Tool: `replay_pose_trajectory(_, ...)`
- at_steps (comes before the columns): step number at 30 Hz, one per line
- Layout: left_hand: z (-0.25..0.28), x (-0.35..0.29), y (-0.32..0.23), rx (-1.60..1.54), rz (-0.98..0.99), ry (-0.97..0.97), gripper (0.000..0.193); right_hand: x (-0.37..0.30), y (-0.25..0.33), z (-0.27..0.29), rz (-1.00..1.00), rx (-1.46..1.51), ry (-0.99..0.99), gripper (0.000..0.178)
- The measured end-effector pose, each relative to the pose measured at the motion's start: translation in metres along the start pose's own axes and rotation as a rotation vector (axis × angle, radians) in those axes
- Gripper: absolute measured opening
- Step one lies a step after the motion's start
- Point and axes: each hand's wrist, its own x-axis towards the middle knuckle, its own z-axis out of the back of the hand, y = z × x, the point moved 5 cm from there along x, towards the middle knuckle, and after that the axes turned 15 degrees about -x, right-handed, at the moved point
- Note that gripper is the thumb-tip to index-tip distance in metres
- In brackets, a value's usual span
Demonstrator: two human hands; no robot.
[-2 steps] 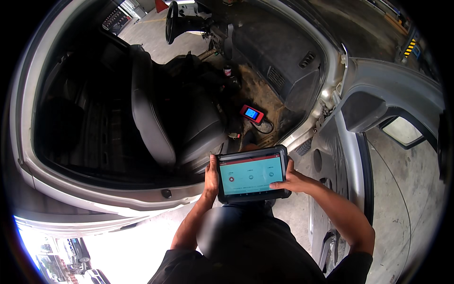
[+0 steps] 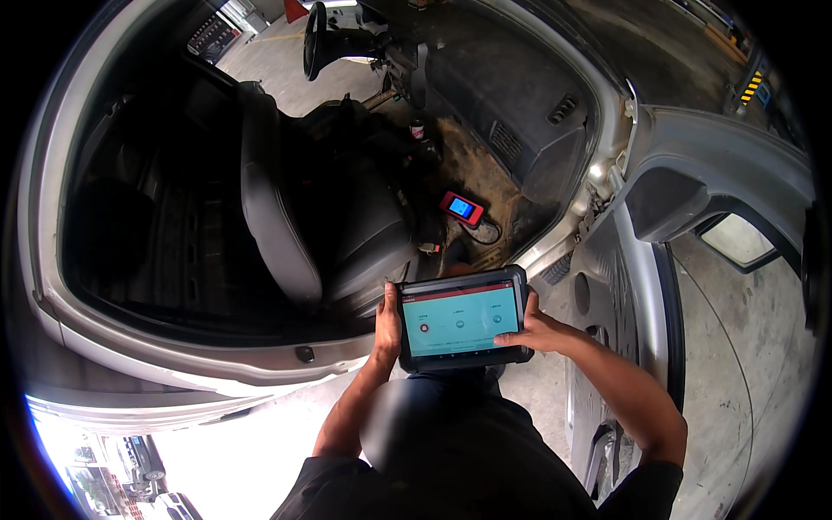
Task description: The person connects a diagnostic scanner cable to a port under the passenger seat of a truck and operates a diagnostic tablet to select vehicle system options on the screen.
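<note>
A tablet (image 2: 464, 316) in a thick black case is held in front of my body, its lit screen pale blue with a red bar along the top and several small icons. My left hand (image 2: 388, 322) grips its left edge, thumb up along the frame. Around the right edge is my right hand (image 2: 539, 328), its thumb lying over the screen's lower right corner. The fingers behind the tablet are hidden. Beyond it, on the car's floor, rests a red handheld device (image 2: 462, 208) with a small lit display.
I am at the open door (image 2: 607, 303) of a silver vehicle. Inside are a dark seat (image 2: 286, 208), a steering wheel (image 2: 314, 43) and a dashboard (image 2: 494, 78). A side mirror (image 2: 738, 241) juts out at the right. A cable (image 2: 744, 381) runs along the concrete floor.
</note>
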Motion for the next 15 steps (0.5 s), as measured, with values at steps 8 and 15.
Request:
replay_pose_trajectory(8,0.01,0.006,0.009,0.013,0.027,-0.018,0.095,0.0,0.002,0.001,-0.036,-0.016,0.049,0.126)
replay_pose_trajectory(15,0.003,0.0,0.002,0.018,0.018,-0.017,0.094,0.001,-0.001,-0.001,0.022,-0.054,0.021,0.124)
